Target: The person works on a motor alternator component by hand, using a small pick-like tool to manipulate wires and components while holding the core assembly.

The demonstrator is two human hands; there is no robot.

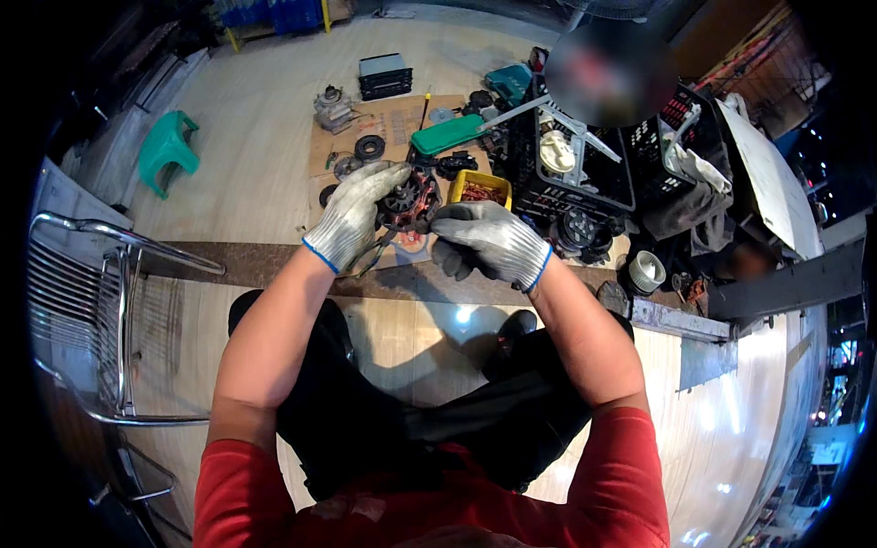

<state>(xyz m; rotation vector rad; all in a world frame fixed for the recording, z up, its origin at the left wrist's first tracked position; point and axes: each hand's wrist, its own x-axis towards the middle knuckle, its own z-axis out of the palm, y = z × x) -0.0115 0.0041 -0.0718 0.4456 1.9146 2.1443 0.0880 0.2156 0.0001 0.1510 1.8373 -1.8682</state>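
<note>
Both my hands wear whitish knit work gloves with blue cuffs. My left hand (356, 203) is closed around the left side of a round dark motor part with reddish copper windings (416, 203), held up over the cardboard. At the part's right edge is my right hand (493, 239), its fingers bent and pressed together; what they pinch, if anything, is hidden. Thin wires (370, 258) hang below the part near my left wrist. Just beyond my right hand stands a yellow tray (498, 181) filled with small reddish pieces.
A cardboard sheet (365, 123) carries dark rings, discs and a green case (448, 135). Black crates (580, 187) with parts stand at right. A metal chair (119, 301) and green stool (174, 151) are at left. A white cup-shaped part (647, 271) sits near right.
</note>
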